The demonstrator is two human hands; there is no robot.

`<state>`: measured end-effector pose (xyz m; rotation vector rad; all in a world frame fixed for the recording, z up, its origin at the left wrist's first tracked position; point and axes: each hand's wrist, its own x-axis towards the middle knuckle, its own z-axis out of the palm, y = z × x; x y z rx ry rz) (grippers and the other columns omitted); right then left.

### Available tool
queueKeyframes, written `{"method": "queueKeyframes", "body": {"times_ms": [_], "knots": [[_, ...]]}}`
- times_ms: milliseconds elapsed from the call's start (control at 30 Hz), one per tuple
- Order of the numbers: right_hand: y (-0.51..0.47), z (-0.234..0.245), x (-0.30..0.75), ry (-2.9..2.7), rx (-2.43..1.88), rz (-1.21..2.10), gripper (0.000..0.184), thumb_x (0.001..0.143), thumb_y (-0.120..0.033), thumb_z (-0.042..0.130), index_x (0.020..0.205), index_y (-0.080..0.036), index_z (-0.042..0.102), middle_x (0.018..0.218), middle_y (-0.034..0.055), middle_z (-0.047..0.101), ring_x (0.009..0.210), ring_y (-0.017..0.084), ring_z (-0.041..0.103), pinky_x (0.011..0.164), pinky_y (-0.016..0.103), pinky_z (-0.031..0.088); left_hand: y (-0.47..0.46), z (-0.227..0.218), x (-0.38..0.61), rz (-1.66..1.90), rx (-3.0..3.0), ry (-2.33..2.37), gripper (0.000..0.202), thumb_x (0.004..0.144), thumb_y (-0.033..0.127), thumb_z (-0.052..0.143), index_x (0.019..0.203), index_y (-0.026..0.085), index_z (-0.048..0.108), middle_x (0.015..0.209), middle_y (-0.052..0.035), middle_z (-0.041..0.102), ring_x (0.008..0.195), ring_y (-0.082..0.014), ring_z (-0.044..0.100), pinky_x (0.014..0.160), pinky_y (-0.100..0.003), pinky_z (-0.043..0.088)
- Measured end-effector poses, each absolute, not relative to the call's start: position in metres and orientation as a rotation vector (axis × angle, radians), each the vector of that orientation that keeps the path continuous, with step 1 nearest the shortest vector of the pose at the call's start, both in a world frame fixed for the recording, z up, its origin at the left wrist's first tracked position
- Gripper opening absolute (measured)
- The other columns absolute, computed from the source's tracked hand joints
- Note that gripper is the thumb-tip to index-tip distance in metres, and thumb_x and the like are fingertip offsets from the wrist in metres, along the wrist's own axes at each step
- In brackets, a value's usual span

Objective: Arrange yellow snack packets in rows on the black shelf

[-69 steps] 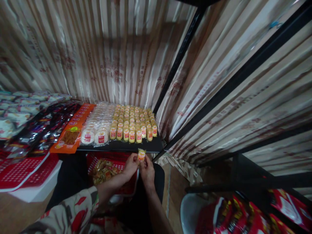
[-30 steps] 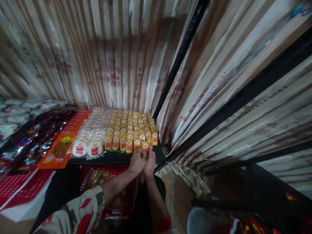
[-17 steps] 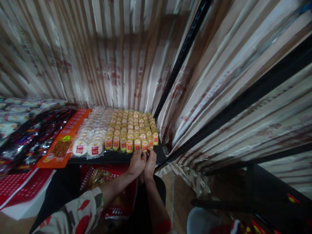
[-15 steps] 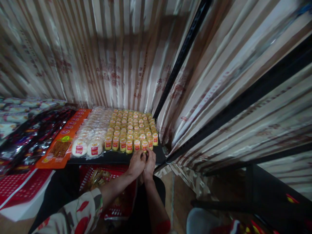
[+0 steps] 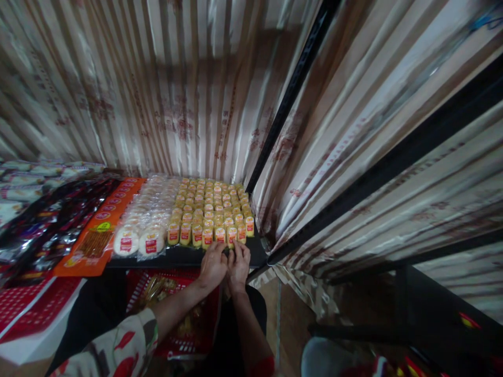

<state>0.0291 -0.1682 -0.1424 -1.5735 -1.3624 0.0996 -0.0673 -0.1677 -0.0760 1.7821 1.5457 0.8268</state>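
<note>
Small yellow packaged cakes (image 5: pixel 207 236) with red-and-white labels stand in rows on the black shelf (image 5: pixel 178 257). My left hand (image 5: pixel 214 266) is at the shelf's front edge, its fingers reaching forward to the foot of the front row. Close beside it, my right hand (image 5: pixel 238 266) has its fingers stretched towards the front cakes at the right, with small gaps between them. Both sets of fingertips seem to touch the wrappers; no cake is lifted. The thumbs are partly hidden. Left of the cakes lie round white crackers (image 5: pixel 152 242) in clear wrappers.
An orange snack bag (image 5: pixel 88 246), dark shiny packets (image 5: pixel 55 225) and white packets (image 5: pixel 23 178) continue leftward. Below the shelf sits a red basket (image 5: pixel 184 348) with wrapped goods. Striped curtain (image 5: pixel 176 94) hangs behind; a black metal post (image 5: pixel 291 99) rises at the right.
Both hands have come slightly apart, the left moving a little left and back. The fingers, pressed together around the front cake before, now spread along the front row.
</note>
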Motion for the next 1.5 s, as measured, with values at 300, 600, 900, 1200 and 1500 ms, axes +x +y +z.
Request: {"method": "queueKeyframes", "body": {"times_ms": [300, 600, 900, 1200, 1500], "knots": [[-0.171, -0.140, 0.027, -1.392, -1.570, 0.029, 0.034, 0.089, -0.024, 0.035, 0.108, -0.019, 0.062, 0.101, 0.0107, 0.055, 0.099, 0.020, 0.050, 0.089, 0.039, 0.043, -0.168, -0.078, -0.068, 0.816, 1.820, 1.529, 0.043, 0.074, 0.008, 0.041, 0.113, 0.010, 0.060, 0.117, -0.0123, 0.057, 0.114, -0.0216, 0.049, 0.104, -0.031, 0.034], [-0.170, -0.137, 0.026, -1.390, -1.622, -0.022, 0.034, 0.089, -0.024, 0.037, 0.116, -0.016, 0.056, 0.107, 0.0129, 0.056, 0.104, 0.021, 0.048, 0.090, 0.040, 0.040, -0.166, -0.079, -0.068, 0.806, 1.809, 1.535, 0.040, 0.074, 0.007, 0.040, 0.109, 0.011, 0.061, 0.115, -0.0113, 0.058, 0.112, -0.0198, 0.050, 0.103, -0.030, 0.036], [-0.166, -0.145, 0.030, -1.428, -1.575, -0.036, 0.035, 0.090, -0.022, 0.033, 0.113, -0.018, 0.059, 0.106, 0.0119, 0.058, 0.104, 0.019, 0.051, 0.090, 0.040, 0.041, -0.164, -0.079, -0.067, 0.776, 1.831, 1.564, 0.040, 0.073, 0.005, 0.040, 0.107, 0.014, 0.061, 0.111, -0.0084, 0.060, 0.109, -0.0182, 0.051, 0.101, -0.029, 0.038], [-0.168, -0.142, 0.029, -1.422, -1.511, -0.069, 0.033, 0.088, -0.016, 0.032, 0.110, -0.015, 0.058, 0.109, 0.0126, 0.059, 0.108, 0.019, 0.050, 0.092, 0.041, 0.040, -0.168, -0.080, -0.069, 0.819, 1.857, 1.533, 0.037, 0.072, 0.003, 0.039, 0.101, 0.012, 0.062, 0.108, -0.0092, 0.060, 0.106, -0.0178, 0.052, 0.098, -0.029, 0.040], [-0.192, -0.135, 0.017, -1.339, -1.555, -0.022, 0.029, 0.085, -0.016, 0.034, 0.097, -0.015, 0.060, 0.102, 0.0120, 0.059, 0.101, 0.020, 0.051, 0.089, 0.039, 0.041, -0.186, -0.083, -0.081, 0.850, 1.838, 1.507, 0.032, 0.073, 0.003, 0.039, 0.090, 0.016, 0.063, 0.097, -0.0054, 0.063, 0.096, -0.0156, 0.056, 0.093, -0.027, 0.042]]}}
